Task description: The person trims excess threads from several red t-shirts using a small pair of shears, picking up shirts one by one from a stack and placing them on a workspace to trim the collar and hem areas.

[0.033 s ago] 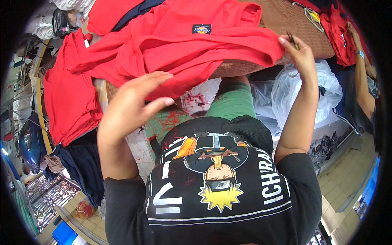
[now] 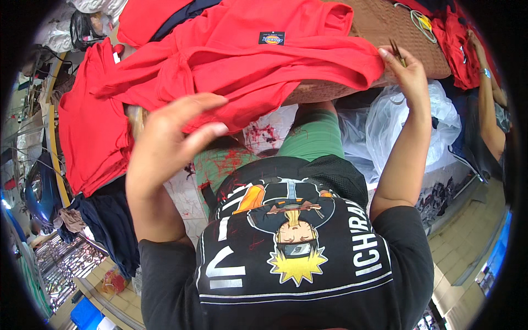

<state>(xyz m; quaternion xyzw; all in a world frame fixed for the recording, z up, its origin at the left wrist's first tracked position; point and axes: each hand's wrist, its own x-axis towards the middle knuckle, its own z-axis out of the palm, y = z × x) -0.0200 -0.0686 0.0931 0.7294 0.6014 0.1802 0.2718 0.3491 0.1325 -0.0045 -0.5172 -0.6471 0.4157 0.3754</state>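
A red garment [image 2: 231, 66] with a dark label near its top lies spread over a brown padded surface and hangs off its near edge. At the far right end, the fingertips of my right hand [image 2: 410, 74] pinch the garment's edge. Small thread snips [image 2: 396, 50] sit in that same hand, their dark points upward. My left hand [image 2: 170, 137] is held above the near left part of the cloth, fingers stretched and thumb apart, with nothing in it. The garment runs on behind it.
Folded red cloth [image 2: 93, 132] hangs at left above dark blue fabric [image 2: 113, 231]. Red thread scraps lie on my green shorts [image 2: 311, 137]. Clear plastic bags [image 2: 407, 126] stand at right. Another person's arm [image 2: 487, 104] reaches to red cloth [image 2: 454, 49] at far right.
My left hand has shifted slightly left. My right hand has edged a little right with the garment's edge still pinched, and the snips show slightly higher.
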